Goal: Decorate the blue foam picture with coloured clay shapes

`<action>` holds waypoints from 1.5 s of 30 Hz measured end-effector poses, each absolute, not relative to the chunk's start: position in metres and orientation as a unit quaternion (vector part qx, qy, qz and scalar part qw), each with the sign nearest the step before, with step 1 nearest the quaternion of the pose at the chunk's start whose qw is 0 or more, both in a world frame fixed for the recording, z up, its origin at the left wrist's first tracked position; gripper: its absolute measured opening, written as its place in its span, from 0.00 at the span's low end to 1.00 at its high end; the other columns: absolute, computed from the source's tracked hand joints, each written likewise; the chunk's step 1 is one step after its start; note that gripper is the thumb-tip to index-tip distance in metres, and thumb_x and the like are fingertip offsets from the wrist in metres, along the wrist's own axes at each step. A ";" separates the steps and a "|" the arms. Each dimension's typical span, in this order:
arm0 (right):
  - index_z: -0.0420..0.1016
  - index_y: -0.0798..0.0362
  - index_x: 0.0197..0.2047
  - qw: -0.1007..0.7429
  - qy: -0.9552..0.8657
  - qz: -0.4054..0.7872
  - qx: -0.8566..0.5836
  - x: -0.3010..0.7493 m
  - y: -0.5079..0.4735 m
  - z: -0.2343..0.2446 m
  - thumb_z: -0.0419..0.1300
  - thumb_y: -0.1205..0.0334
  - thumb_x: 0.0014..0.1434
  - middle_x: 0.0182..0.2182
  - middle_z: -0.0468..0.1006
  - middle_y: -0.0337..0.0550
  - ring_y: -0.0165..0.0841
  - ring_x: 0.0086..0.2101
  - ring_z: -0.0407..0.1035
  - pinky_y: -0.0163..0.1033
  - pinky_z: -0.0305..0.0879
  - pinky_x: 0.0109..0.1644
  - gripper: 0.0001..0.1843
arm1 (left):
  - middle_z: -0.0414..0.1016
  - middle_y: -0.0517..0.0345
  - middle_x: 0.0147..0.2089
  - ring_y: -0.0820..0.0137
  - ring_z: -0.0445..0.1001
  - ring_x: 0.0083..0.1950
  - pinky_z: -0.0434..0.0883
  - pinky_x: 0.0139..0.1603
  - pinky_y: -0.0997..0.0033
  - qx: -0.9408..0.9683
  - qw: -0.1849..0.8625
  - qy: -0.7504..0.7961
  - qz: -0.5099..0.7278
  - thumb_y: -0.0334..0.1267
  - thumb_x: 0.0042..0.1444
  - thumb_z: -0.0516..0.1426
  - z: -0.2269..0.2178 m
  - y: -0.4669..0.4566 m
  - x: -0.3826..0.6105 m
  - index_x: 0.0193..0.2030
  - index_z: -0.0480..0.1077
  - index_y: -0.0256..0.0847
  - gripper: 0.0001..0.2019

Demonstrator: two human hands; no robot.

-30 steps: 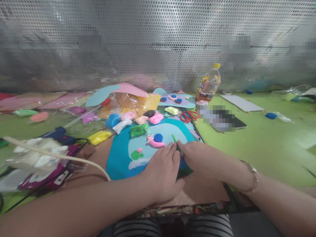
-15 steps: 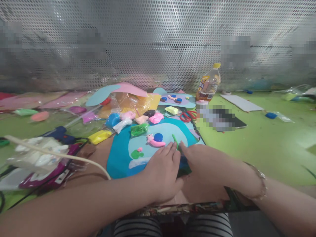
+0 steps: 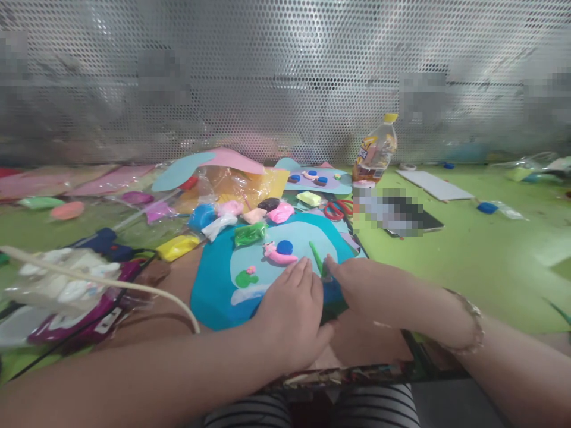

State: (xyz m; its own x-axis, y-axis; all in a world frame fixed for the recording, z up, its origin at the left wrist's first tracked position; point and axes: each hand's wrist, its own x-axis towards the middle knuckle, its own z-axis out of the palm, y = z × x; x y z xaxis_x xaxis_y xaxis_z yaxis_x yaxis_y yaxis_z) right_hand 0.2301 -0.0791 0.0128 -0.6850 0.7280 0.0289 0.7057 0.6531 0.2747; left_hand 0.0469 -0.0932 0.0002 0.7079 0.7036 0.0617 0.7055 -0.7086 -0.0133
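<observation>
A blue paper picture (image 3: 209,285) with a pale-blue centre lies in front of me. On it are a pink clay snail (image 3: 279,255) with a blue shell, a green clay lily pad (image 3: 247,278) with a pink flower, and a narrow green clay strip (image 3: 316,258). My left hand (image 3: 292,309) lies flat on the lower part of the picture, fingers stretched out just below the snail's tail. My right hand (image 3: 363,282) rests at the picture's right side, its extended fingertip at the lower end of the green strip. Its other fingers are mostly hidden.
Clay packets, including a green one (image 3: 250,235) and a yellow one (image 3: 178,246), lie behind and left. Red scissors (image 3: 339,209), a drink bottle (image 3: 375,151) and a dark tablet-like panel (image 3: 426,215) stand or lie beyond. A cream cable (image 3: 147,286) crosses the left side.
More of the green strip shows between my hands, and it looks longer. My hands have barely shifted; the whole view has moved slightly.
</observation>
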 end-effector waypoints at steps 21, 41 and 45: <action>0.68 0.62 0.50 0.008 0.917 0.148 0.371 0.232 -0.077 0.004 0.49 0.71 0.58 0.20 0.64 0.37 0.27 0.18 0.50 0.37 0.40 0.22 0.18 | 0.65 0.32 0.55 0.47 0.63 0.56 0.61 0.55 0.51 -0.930 0.031 -0.364 -0.033 0.49 0.58 0.46 0.001 -0.088 0.046 0.57 0.62 0.21 0.31; 0.66 0.57 0.34 -0.024 0.888 0.081 0.452 0.217 -0.068 0.033 0.48 0.72 0.59 0.21 0.60 0.36 0.27 0.20 0.50 0.36 0.40 0.24 0.07 | 0.64 0.44 0.43 0.55 0.63 0.44 0.64 0.45 0.53 -0.921 0.020 -0.384 -0.058 0.51 0.56 0.51 0.004 -0.087 0.046 0.49 0.65 0.29 0.24; 0.65 0.57 0.35 -0.051 0.887 0.081 0.452 0.218 -0.067 0.030 0.47 0.73 0.59 0.20 0.57 0.35 0.28 0.20 0.48 0.36 0.39 0.24 0.08 | 0.63 0.45 0.43 0.56 0.62 0.45 0.63 0.45 0.53 -0.921 0.018 -0.385 -0.061 0.51 0.56 0.51 0.002 -0.087 0.046 0.50 0.65 0.30 0.25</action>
